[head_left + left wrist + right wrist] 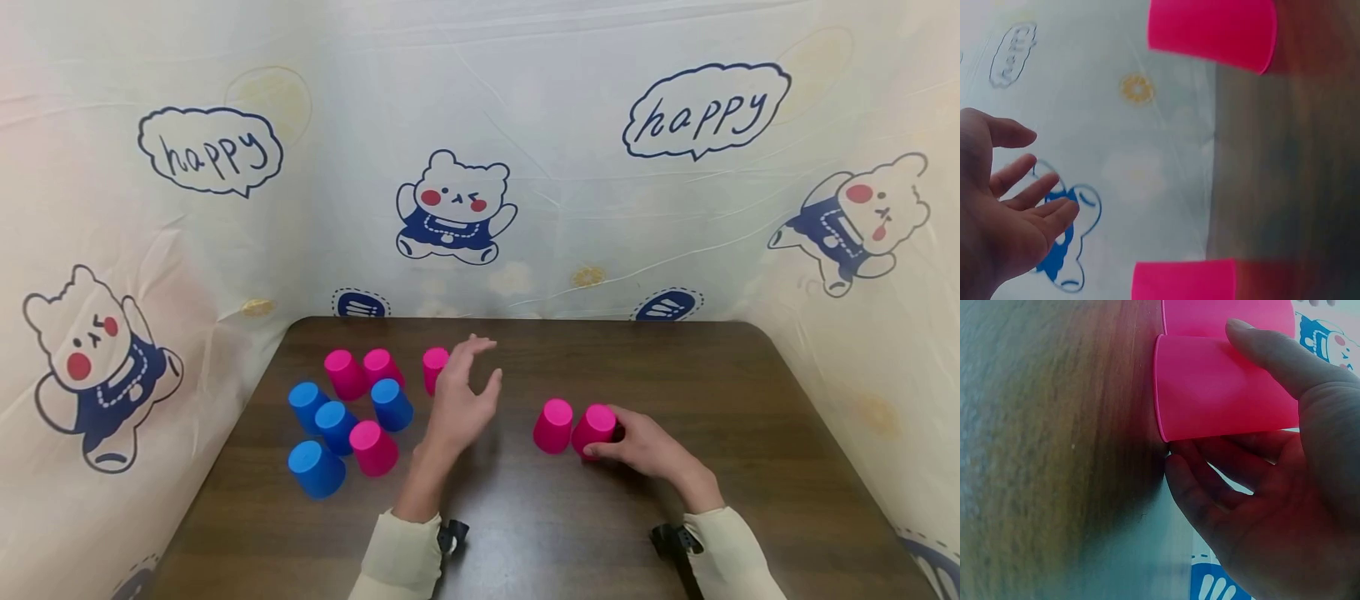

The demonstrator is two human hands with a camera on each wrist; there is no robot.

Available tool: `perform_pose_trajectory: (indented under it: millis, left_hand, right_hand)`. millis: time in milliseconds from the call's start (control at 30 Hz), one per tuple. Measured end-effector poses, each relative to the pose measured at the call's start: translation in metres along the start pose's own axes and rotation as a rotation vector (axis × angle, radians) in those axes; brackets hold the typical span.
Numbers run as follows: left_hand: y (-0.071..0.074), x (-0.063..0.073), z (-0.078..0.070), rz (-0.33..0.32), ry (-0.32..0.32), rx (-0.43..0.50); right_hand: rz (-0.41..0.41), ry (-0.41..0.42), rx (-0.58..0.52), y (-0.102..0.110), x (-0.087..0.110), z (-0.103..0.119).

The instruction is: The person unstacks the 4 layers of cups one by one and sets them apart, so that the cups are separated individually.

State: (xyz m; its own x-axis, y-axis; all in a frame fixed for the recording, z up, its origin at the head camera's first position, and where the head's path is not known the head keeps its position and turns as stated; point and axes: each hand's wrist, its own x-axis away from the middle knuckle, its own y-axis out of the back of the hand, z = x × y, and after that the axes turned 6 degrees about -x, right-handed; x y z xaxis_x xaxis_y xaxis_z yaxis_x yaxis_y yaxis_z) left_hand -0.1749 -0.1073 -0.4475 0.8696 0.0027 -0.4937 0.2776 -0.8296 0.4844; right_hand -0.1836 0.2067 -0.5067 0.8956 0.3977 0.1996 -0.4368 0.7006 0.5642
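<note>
On the right half of the table, my right hand [651, 443] holds an upside-down pink cup [595, 427], thumb on the near side and fingers around the far side. In the right wrist view the thumb lies along this cup [1229, 387], whose rim is at the tabletop. A second pink cup [553, 427] stands close by on its left. My left hand [461, 404] hovers with fingers extended and thumb spread, holding nothing. It partly covers a pink cup [432, 369] in the head view. The left wrist view shows the palm with nothing in it.
Several upside-down blue cups, among them a front one [317, 471], and pink cups, such as one nearby [373, 448], are grouped on the left of the brown table [540, 533]. A printed cloth [570, 208] hangs behind and on both sides.
</note>
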Motion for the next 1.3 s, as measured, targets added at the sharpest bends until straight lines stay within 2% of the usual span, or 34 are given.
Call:
perform_pose_trajectory:
  millis: [67,167,400,533,900,1133,1300]
  left_hand:
    - [-0.007,0.004,-0.003,0.037,-0.019,0.0]
    - [-0.016,0.011,-0.006,0.112,-0.014,-0.007]
    - [-0.031,0.022,-0.01,0.386,0.063,0.012]
    - [-0.04,0.023,-0.011,0.483,0.065,0.0]
    - [-0.064,0.022,-0.015,0.577,0.076,-0.059]
    - [-0.071,0.022,-0.017,0.609,0.131,-0.098]
    - [-0.075,0.023,-0.015,0.617,0.123,-0.101]
  right_hand:
    - [-0.002,0.003,0.0,0.0,0.0,0.0]
    - [-0.002,0.003,0.004,-0.001,0.001,0.0]
    - [-0.013,-0.02,0.011,-0.001,0.0,-0.001]
    - [-0.018,-0.022,0.014,-0.001,-0.001,-0.001]
    - [-0.018,-0.024,0.015,-0.002,0.0,0.001]
    - [-0.019,-0.035,0.016,-0.001,0.001,0.002]
    - [-0.018,-0.035,0.016,-0.001,0.0,0.001]
